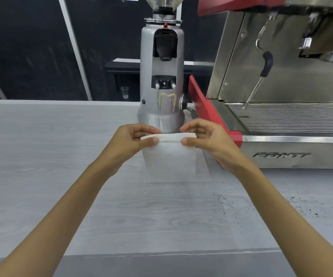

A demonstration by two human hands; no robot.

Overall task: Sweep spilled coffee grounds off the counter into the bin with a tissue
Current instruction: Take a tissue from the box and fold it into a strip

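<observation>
A white tissue [170, 158] hangs above the counter, held up by its folded top edge. My left hand [133, 139] pinches its left corner and my right hand [205, 140] pinches its right corner, thumbs toward me. Dark coffee grounds [227, 206] lie scattered on the pale wood-grain counter [61, 176], to the right of and below my right forearm; more specks [301, 206] spread toward the right edge. No bin is in view.
A grey coffee grinder [162, 80] stands just behind the tissue. A red and steel espresso machine [281, 116] fills the right side, its steam wand [261, 72] hanging over the drip tray. A plastic cup [124, 92] sits far back.
</observation>
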